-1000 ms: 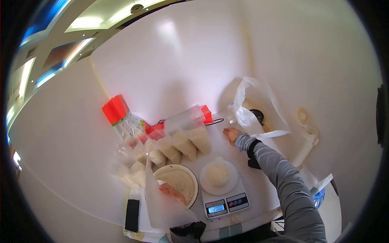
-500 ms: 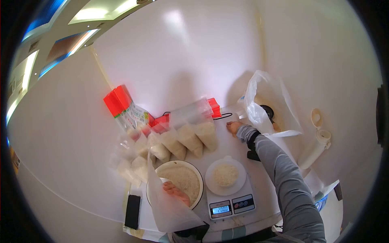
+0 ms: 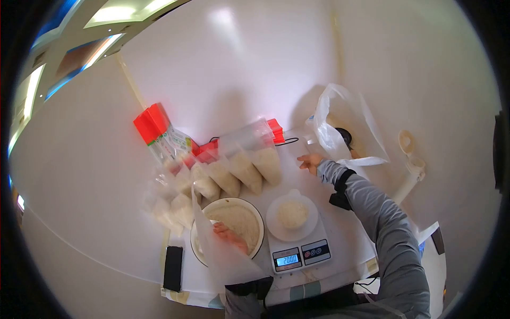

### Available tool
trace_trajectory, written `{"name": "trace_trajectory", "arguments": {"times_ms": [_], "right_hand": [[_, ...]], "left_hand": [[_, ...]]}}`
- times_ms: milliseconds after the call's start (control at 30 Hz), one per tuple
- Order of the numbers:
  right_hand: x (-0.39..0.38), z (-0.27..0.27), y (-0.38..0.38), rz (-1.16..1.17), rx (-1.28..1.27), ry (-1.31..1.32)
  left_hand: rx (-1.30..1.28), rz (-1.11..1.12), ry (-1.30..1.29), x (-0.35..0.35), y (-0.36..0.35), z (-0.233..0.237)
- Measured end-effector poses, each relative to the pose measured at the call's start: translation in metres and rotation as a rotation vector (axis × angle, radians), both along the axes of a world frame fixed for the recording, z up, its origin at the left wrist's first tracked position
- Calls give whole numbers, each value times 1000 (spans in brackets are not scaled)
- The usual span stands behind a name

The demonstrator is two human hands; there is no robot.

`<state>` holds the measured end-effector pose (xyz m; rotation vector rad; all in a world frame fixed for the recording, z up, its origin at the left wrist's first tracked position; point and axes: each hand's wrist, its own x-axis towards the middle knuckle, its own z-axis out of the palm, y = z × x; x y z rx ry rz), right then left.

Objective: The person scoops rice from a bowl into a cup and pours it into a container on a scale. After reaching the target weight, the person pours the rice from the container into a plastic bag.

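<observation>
My left hand (image 3: 231,237) is over the bowl, its fingers closed on a clear plastic bag (image 3: 220,266) that hangs down toward the table edge. Below it sits a white, dark-rimmed bowl (image 3: 260,212) of rice (image 3: 239,219). My right hand (image 3: 311,162) reaches beyond the scale, palm partly hidden, its fingers slightly apart with nothing visible in them. It is left of and below an open white plastic bag (image 3: 330,133). Between me and that hand, a digital kitchen scale (image 3: 313,253) reads 200.0 and bears a white dish (image 3: 272,220) of rice (image 3: 292,213).
Several filled bags of rice (image 3: 244,173) stand behind the bowl. Beyond them lie red-and-clear packaging (image 3: 154,123) and a roll of clear bags (image 3: 247,135). A black phone (image 3: 173,268) lies at the left edge; an open cream bottle (image 3: 410,179) stands at right.
My right hand's fingers have spread a little and its forearm has shifted rightward. The left hand stays on the plastic bag. The view has tilted slightly; the scale still reads 200.0.
</observation>
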<state>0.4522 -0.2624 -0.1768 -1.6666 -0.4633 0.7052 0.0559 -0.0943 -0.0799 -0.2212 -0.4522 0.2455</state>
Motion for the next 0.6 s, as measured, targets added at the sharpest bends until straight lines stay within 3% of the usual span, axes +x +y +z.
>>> {"name": "trace_trajectory", "arguments": {"times_ms": [33, 100, 200, 267, 333, 433, 500, 600], "right_hand": [[-1, 2, -6, -6, -2, 5], [-42, 63, -19, -81, 1, 240], [-53, 66, -26, 29, -117, 67], [-62, 68, -31, -19, -114, 56], [-71, 71, -34, -76, -112, 40], [-79, 77, -31, -133, -261, -109], [-86, 84, -24, -47, -516, -610], [-83, 75, -12, 29, -564, -815]], "left_hand": [[-19, -28, -15, 0, -2, 2], [-42, -62, -34, 1, -2, 2], [24, -19, -5, -1, -3, 9], [92, 97, 86, -5, -8, 19], [102, 19, 7, -5, -4, 14], [59, -63, -38, -2, 9, -13], [7, -69, 0, 1, 11, -13], [68, -15, 33, -2, 7, -2]]}}
